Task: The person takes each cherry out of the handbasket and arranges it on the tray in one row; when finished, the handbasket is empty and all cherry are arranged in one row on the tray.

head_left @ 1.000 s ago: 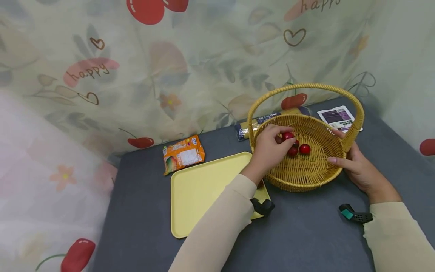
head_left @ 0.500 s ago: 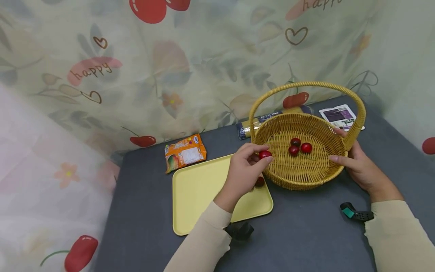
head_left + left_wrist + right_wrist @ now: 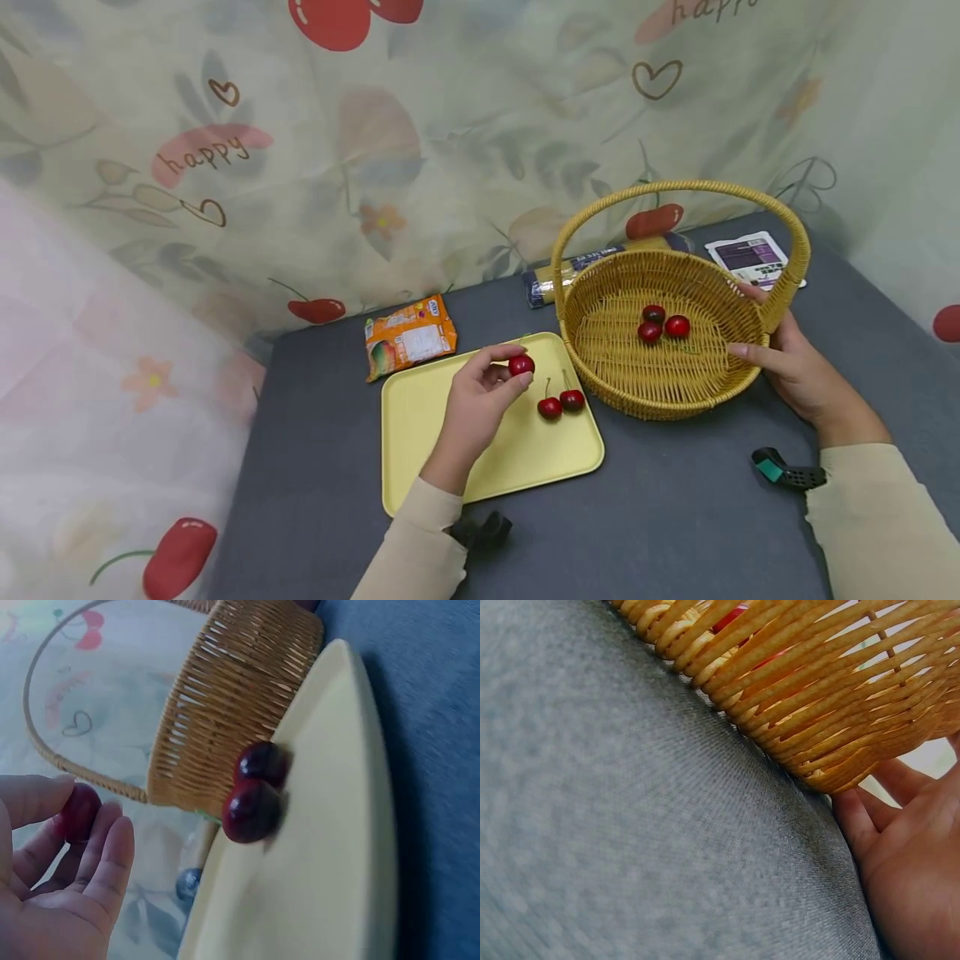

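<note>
My left hand [image 3: 477, 408] pinches a red cherry [image 3: 521, 365] between thumb and fingertips, over the pale yellow tray [image 3: 427, 433]. In the left wrist view that cherry [image 3: 78, 813] shows held above the tray's level. Two dark red cherries [image 3: 561, 403] with stems lie side by side on the tray's right part. To the right stands a round wicker basket [image 3: 637, 379] with a tall handle, and 3 cherries [image 3: 663, 324] lie grouped inside it. My right hand [image 3: 801, 379] grips the basket's right side, thumb over the rim and fingers outside.
An orange snack packet [image 3: 411, 335] lies behind the tray. Behind the basket are a long packet with blue ends [image 3: 540, 286] and a white and purple packet [image 3: 753, 258]. The grey tabletop [image 3: 637, 517] meets a printed cloth backdrop [image 3: 465, 125].
My left hand has brought one cherry out of the basket, leftward and down over the tray. The two cherries on the tray have come into full view. My right hand keeps its grip.
</note>
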Motion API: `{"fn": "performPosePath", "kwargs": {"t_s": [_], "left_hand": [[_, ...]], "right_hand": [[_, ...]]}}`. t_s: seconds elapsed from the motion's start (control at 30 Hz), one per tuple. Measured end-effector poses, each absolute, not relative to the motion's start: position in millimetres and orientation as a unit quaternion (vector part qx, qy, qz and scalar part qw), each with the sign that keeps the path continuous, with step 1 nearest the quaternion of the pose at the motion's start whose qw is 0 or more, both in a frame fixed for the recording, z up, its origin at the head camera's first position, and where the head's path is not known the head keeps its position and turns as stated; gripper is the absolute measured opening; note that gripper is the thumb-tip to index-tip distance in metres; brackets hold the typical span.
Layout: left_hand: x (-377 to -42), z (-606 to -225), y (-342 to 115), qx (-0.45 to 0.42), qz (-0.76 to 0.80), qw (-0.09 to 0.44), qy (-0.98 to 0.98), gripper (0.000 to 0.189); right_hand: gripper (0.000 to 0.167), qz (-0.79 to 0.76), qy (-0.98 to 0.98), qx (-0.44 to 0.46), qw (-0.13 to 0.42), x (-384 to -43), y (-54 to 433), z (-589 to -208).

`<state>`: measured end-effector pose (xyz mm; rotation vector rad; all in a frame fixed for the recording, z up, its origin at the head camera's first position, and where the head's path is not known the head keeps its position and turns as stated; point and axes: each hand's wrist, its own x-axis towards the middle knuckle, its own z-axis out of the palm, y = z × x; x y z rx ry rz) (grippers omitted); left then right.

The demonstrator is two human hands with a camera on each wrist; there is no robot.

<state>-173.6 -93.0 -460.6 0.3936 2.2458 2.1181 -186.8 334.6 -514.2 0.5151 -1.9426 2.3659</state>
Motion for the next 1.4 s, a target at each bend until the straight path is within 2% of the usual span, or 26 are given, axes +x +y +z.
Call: {"fn": "performPosePath", "kwargs": {"t_s": [0.23, 0.53, 1.4], "left_hand": [[-165, -485, -109, 0.083, 0.716, 0.054, 0.691, 0.034], [-162, -512, -117, 0.045, 0.682, 0.060, 0.728, 0.028], [-156, -519, -111, 0.138, 0.521, 0.003, 0.842, 0.024]], "right_hand": [[0.084, 0.759, -0.630, 0.162, 0.020, -186, 335, -514], [0.083, 0.761, -0.629, 0.160, 0.020, -187, 334, -512], [0.080, 0.764, -0.623, 0.164, 0.014, -188, 335, -513]]}}
